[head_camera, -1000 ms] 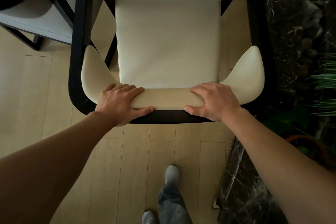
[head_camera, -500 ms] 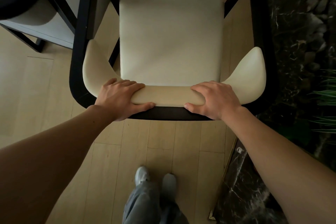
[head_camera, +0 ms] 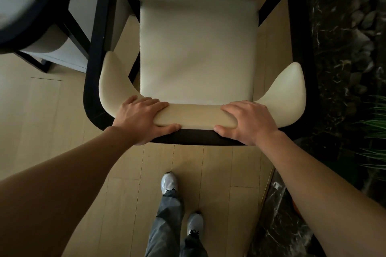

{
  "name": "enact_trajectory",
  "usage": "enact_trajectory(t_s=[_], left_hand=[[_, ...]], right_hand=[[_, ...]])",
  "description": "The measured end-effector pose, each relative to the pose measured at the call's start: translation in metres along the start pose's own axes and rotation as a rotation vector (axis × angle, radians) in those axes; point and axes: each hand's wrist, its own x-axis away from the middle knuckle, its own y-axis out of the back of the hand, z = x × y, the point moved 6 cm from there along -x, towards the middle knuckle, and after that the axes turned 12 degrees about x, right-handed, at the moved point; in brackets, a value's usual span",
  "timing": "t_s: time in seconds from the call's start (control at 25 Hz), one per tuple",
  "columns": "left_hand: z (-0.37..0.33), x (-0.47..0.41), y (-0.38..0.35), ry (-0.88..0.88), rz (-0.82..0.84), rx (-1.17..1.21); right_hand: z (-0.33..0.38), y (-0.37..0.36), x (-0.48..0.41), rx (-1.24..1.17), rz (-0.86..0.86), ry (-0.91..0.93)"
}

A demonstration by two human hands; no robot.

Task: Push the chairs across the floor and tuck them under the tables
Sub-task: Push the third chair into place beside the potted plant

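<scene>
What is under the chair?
Under the chair you can see pale wooden floor and the chair's dark legs. The floor right below the cream seat is covered, so I can't see that.

Readable text: none anywhere in the view.
Cream padded chair with black frame (head_camera: pixel 197 48): plain upholstery, no label or brand mark showing.
Pale wood plank floor (head_camera: pixel 52 123): no markings or signs.
Grey-white sneakers (head_camera: pixel 169 182): no logo or lettering legible.
Dark veined marble strip (head_camera: pixel 277 225): no writing, only veining.
</scene>
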Motion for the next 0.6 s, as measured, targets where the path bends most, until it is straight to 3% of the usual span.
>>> enact_trajectory(t_s=[0.6], left_hand=[[0.007, -0.019, 0.01, -0.015, 0.037, -0.011]], right_hand=[[-0.004, 0.006, -0.016, 0.005, 0.072, -0.051]])
